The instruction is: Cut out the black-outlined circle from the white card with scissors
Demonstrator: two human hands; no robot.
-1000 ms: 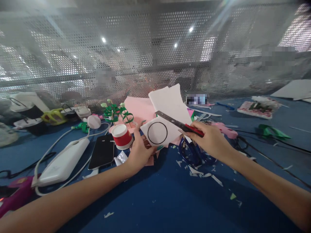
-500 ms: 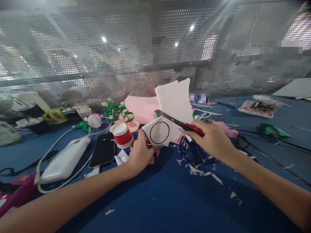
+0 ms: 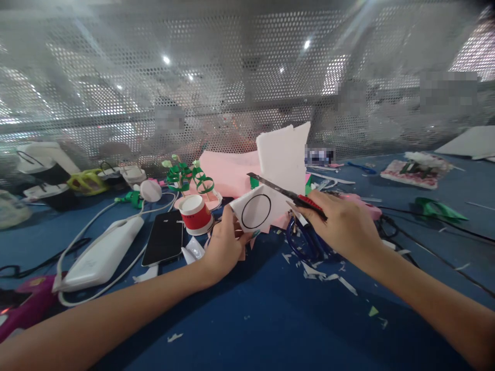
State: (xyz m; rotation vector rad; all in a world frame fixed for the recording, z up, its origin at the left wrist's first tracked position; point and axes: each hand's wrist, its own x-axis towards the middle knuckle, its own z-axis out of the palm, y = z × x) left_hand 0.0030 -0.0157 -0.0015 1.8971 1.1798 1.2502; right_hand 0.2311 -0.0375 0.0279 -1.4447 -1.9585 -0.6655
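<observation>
**Circle marked on the white sheet, knife against the sheet, outline uncut**

Head view: the white sheet [image 3: 284, 159] is held up between the two hands over the middle of the table [image 3: 247, 314]. Its upper part stands nearly upright, while the lower flap, bearing a black circle [image 3: 256, 211], tilts at a different angle. The fingers of the left hand [image 3: 224, 245] pinch this flap at its lower left, the thumb along the bottom edge. The right hand [image 3: 340, 221] has its fingers wrapped around the handle of a red and black knife [image 3: 284, 192], whose blade slants across the sheet just above the circle.

As for progress, the outline is complete, and no cut shows along it. The flap looks partly parted from the upper piece and probably remains joined on the right, though the knife and hand hide much of that area.

Paper scraps [image 3: 311, 271] lie near the blue scissors [image 3: 311, 242], below the right hand. Beside the left hand stand a red and white cup [image 3: 196, 220] and, behind it, green paper curls [image 3: 178, 178]; a pink sheet [image 3: 228, 167] is behind.
</observation>
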